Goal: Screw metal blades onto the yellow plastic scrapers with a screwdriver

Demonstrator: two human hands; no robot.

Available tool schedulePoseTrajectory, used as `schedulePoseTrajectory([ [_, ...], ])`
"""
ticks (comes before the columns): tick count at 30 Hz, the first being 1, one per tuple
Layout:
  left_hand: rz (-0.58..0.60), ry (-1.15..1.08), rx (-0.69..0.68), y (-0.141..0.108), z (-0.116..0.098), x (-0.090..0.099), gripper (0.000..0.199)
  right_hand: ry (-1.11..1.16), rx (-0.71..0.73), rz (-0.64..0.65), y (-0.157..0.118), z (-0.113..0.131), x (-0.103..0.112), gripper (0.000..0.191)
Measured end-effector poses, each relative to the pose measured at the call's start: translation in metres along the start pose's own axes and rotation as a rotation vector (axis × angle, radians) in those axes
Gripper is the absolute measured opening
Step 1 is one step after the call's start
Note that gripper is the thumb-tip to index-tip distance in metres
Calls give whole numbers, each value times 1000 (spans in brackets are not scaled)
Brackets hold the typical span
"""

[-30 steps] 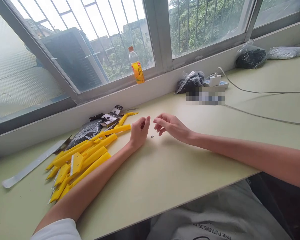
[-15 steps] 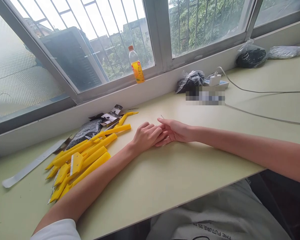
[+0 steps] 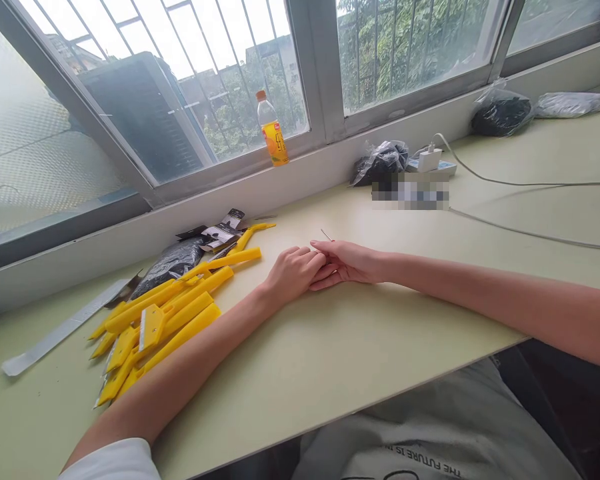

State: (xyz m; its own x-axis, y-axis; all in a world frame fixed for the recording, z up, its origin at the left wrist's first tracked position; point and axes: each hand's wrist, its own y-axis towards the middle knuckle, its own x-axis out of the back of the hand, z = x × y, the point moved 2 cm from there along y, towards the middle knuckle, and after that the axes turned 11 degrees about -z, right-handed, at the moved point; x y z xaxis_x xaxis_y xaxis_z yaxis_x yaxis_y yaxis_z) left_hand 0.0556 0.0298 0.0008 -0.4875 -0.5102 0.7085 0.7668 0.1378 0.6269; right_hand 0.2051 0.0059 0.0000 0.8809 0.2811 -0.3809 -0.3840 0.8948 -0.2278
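On the pale green table (image 3: 330, 347), beside a long window (image 3: 180, 80), the person rests both forearms. At the left lies a pile of yellow plastic scraper handles (image 3: 165, 313), with a black plastic bag (image 3: 173, 261) behind it. The left hand (image 3: 293, 272) lies with fingers loosely bent, touching the right hand (image 3: 347, 262); whether it holds something cannot be told. The right hand pinches a thin metal pin (image 3: 326, 235), which sticks up above the fingers. On the sill stands an orange drink bottle (image 3: 273, 130).
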Motion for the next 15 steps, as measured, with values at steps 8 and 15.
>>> schedulePoseTrajectory([
  [8,22,-41,69,1,0,1,40,32,-26,10,-1,2,1,36],
  [15,14,-162,197,-2,4,3,17,62,-66,-16,2,5,5,32],
])
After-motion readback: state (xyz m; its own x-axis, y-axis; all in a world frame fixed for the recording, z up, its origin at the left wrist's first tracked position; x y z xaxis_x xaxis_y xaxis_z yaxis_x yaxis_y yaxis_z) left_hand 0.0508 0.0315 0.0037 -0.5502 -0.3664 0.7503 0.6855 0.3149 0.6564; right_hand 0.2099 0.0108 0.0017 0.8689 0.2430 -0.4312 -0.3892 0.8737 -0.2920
